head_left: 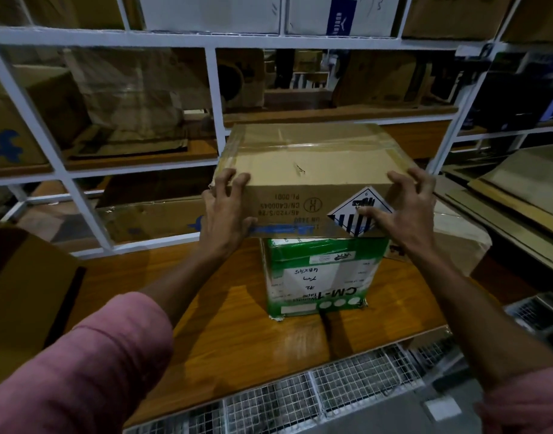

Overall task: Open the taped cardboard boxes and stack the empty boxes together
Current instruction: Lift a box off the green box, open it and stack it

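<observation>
A brown taped cardboard box [309, 158] with upside-down print and a black-and-white diamond label rests on top of a green-and-white box [319, 277] that stands on the wooden table [225, 324]. My left hand [225, 211] grips the brown box's near left corner, fingers over the top edge and thumb at the bottom edge. At the near right corner my right hand [403, 208] holds it the same way, thumb on the diamond label. Clear tape runs across the brown box's top and edges.
A white metal shelf frame [212, 86] with several cardboard boxes stands right behind the table. A brown box [21, 292] sits at the left edge. Flattened cardboard [504, 189] lies at the right. Wire mesh [300, 399] runs along the table's near edge.
</observation>
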A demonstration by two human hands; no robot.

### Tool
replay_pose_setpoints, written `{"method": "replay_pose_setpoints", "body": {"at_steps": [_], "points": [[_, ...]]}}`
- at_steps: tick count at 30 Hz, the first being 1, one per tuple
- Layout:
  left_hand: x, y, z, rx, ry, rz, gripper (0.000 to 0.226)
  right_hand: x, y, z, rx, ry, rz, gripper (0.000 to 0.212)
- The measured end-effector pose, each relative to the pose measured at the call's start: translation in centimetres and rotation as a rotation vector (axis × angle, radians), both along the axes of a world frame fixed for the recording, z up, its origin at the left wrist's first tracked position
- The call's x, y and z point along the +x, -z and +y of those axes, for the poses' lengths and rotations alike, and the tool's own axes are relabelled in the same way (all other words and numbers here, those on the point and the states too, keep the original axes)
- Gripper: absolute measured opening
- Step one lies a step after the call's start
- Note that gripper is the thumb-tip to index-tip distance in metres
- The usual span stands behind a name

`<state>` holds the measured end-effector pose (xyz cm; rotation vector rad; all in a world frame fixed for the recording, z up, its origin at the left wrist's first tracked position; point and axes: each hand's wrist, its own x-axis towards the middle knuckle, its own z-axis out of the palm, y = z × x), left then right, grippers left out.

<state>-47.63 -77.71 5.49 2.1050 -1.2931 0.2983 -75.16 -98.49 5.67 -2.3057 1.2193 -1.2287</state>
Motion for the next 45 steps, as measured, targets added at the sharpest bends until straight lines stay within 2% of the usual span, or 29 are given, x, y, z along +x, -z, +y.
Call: {"method": "replay_pose_setpoints", "body": {"at_steps": [10,20,27,35,41,45], "points": [[3.6,-0.7,7.8,-0.083,-0.133,-0.097,0.087,5.3,-0.7,5.5,-0.155,-0.079,-0.076,0.083],[11.7,-0.2,22.0,-0.083,-0.24,-0.086,0.086,15.9,-1.1,17.1,-0.183,-0.201,-0.051,0.087],[15.8,1.0,29.6,-0.028,-0.293,-0.025,0.087,21.0,1.4,24.0,-0.161,-0.225,-0.03,0.087],[16.7,6.8,32.9,0.103,-0.242,0.083,0.083,21.5,8.0,27.7,-0.03,-0.227,0.037,0.084],[15.8,10.0,32.6,0.204,-0.291,0.126,0.058,21.2,13.4,28.1,0.093,-0.17,0.139,0.084],[16.2,11.7,31.9,0.213,-0.306,0.144,0.057,21.9,14.2,27.6,0.134,-0.151,0.208,0.082]]}}
